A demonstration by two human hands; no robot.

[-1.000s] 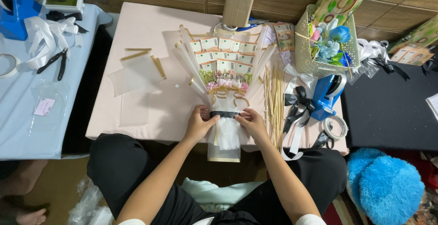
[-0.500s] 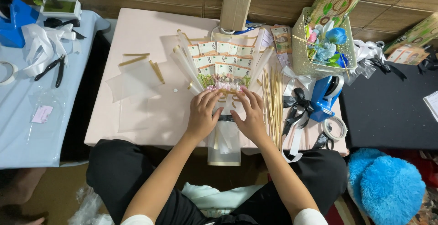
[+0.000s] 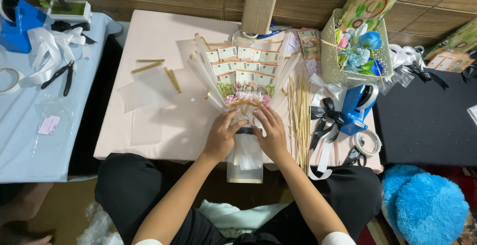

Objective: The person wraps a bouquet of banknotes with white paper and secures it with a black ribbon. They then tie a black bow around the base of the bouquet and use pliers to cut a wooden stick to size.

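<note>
My left hand [image 3: 222,137] and right hand [image 3: 269,134] both grasp the banknote bouquet [image 3: 242,83] at its neck, its long axis fanning straight away from me.

Both forearms rise from the bottom edge of the frame and converge toward the centre, bare to the elbows, with a strip of white sleeve showing at the lower edge. The left hand [image 3: 222,137] sits just left of centre, palm down, its fingers bent and pointing up and inward. The right hand [image 3: 270,132] mirrors it just right of centre, fingers curled toward the left hand, the fingertips of the two close together. Black-clad legs spread across the lower frame.
</note>
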